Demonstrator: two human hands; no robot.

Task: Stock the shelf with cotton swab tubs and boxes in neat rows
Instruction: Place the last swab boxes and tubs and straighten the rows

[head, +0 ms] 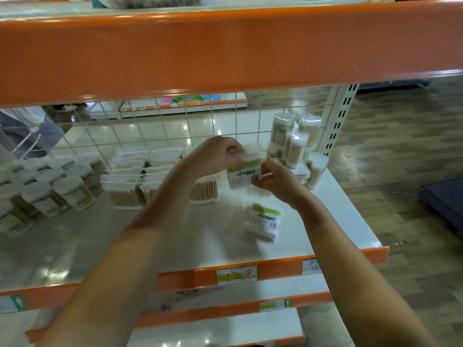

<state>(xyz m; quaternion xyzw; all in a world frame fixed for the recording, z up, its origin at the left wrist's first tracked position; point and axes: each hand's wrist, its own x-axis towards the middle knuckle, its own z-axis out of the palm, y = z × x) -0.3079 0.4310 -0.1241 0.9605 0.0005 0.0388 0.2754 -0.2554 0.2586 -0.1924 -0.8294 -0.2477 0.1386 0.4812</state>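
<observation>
Head view: both my hands clamped on box (pixel 242 174), left hand (pixel 217 153) at top, right hand (pixel 276 181) at side, held above shelf (pixel 345 221). Tubs (pixel 57 186) and boxes (pixel 140 176) already in rows; one box (pixel 263 219) loose, right tubs (pixel 297 144) unsorted.

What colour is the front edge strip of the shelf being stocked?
Orange front edge strip, seen in the head view.

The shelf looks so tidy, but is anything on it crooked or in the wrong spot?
Yes. One green-labelled clear plastic box of cotton swabs lies flat and askew on the white metal shelf, alone near the front, apart from the rows.
</observation>
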